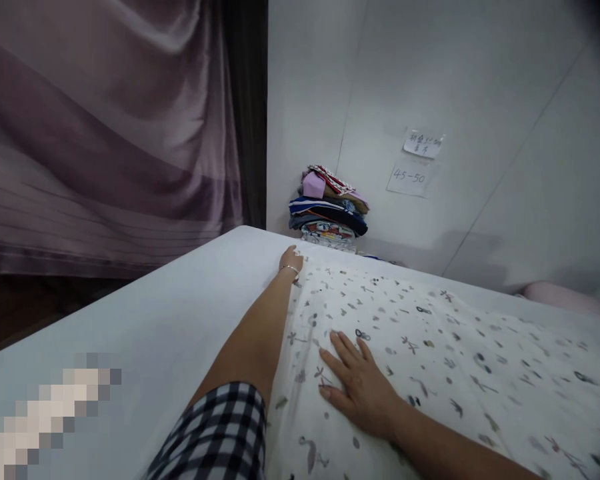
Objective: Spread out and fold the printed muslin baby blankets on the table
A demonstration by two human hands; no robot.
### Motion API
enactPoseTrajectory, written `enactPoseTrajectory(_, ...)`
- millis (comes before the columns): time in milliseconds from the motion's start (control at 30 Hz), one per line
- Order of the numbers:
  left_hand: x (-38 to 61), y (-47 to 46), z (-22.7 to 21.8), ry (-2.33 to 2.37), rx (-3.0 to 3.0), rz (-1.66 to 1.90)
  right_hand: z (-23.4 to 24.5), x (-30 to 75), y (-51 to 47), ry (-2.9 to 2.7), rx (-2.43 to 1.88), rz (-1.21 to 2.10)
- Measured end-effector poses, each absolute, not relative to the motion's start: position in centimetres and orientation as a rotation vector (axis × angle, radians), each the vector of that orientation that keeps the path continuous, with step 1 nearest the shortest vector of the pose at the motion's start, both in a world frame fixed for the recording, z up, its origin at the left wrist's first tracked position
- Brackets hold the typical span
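Note:
A white cloth (410,353) printed with small grey and brown motifs lies spread over the white table, with a soft crease along its left side. My left hand (291,260), a bracelet at its wrist, reaches to the cloth's far left corner. Its fingers look closed on the edge there, though they show only small and in part. My right hand (357,383) lies flat on the cloth nearer to me, fingers spread, holding nothing. A black-and-white checked sleeve (215,440) covers my left upper arm.
Folded clothes and fabrics (330,207) are stacked beyond the table's far edge, against the white wall. Paper notes (407,177) are stuck on that wall. A shiny mauve curtain (110,133) hangs at the left. The white table (145,320) extends left of the cloth; the lower left corner is pixelated.

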State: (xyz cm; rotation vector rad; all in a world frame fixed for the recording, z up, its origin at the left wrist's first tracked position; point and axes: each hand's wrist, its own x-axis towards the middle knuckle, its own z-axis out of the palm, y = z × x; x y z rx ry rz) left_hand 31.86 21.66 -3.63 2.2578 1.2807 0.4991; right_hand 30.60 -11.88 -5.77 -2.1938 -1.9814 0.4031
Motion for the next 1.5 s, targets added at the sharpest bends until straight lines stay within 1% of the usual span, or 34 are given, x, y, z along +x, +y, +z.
enactPoseTrajectory(100, 31.3, 21.4, -4.1, 1.302, 2.294, 0.572, -6.0, 30.7, -11.8, -1.99, -2.185, 0.381)
enactPoseTrajectory(300, 29.3, 20.7, -4.7, 1.397, 2.391, 0.455, -6.6, 30.8, -11.9, -2.008, -2.167, 0.314)
enactPoseTrajectory(500, 27.5, 16.9, -5.2, 1.118, 2.662, 0.328, -6.6, 30.7, -11.9, -2.005, -2.157, 0.306)
enactPoseTrajectory(667, 24.7, 15.0, -5.4, 0.979, 2.719, 0.141, -6.2, 30.5, -11.8, -1.992, -2.207, 0.369)
enactPoseTrajectory(833, 22.2, 14.2, -2.2, 1.102, 2.687, 0.165, -5.1, 30.5, -11.4, -1.999, -2.28, 0.471)
enactPoseTrajectory(933, 18.6, 12.0, -1.2, 1.186, 2.671, 0.12, -4.0, 28.9, -12.2, -1.89, -2.344, 0.51)
enactPoseTrajectory(1033, 13.4, 8.2, -1.6, 1.299, 2.638, 0.044, -3.6, 25.7, -14.8, -1.905, -2.263, 0.459)
enactPoseTrajectory(1133, 8.6, 4.3, -2.5, 1.421, 2.602, 0.008, -4.1, 22.6, -17.5, -2.051, -2.127, 0.536)
enactPoseTrajectory(1233, 5.8, 1.7, -3.0, 1.521, 2.552, -0.015, -4.5, 20.9, -18.8, -2.075, -2.133, 0.59)
enactPoseTrajectory(1400, 4.5, 1.3, -2.7, 1.6, 2.479, -0.044, -4.5, 18.7, -19.2, -2.054, -2.064, 0.437)
enactPoseTrajectory(1500, 4.0, 2.0, -1.9, 1.637, 2.458, -0.032, -4.4, 17.1, -19.8, -2.073, -1.987, 0.482)
